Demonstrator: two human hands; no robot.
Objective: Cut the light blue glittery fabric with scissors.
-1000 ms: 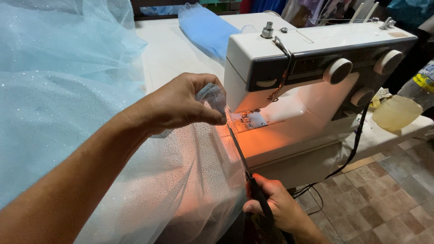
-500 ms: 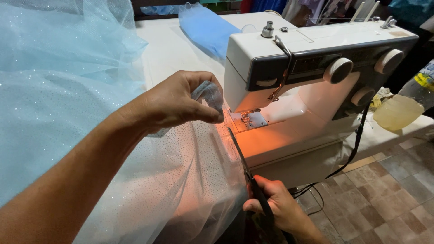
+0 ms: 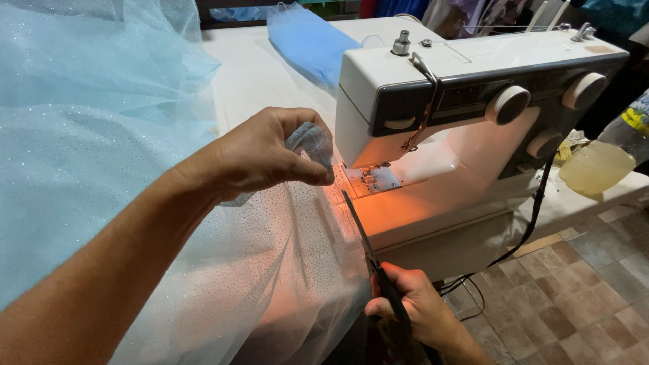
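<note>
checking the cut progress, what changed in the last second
Almost nothing. The scissors in the right hand sit at much the same slant, tips by the needle plate. The left hand keeps its pinch on the tulle beside the sewing machine, which has not moved.

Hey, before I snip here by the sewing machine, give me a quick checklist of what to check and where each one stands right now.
1. Left hand pinches the sparkly tulle up beside the needle area: ok.
2. Right hand grips the scissors by the handles: ok.
3. Blade tips point at the fabric edge near the needle plate: ok.
4. Left fingers clear of the blades: ok, apart.
5. Thread to cut visible: cannot tell.
6. Blades open or shut: cannot tell.
</note>
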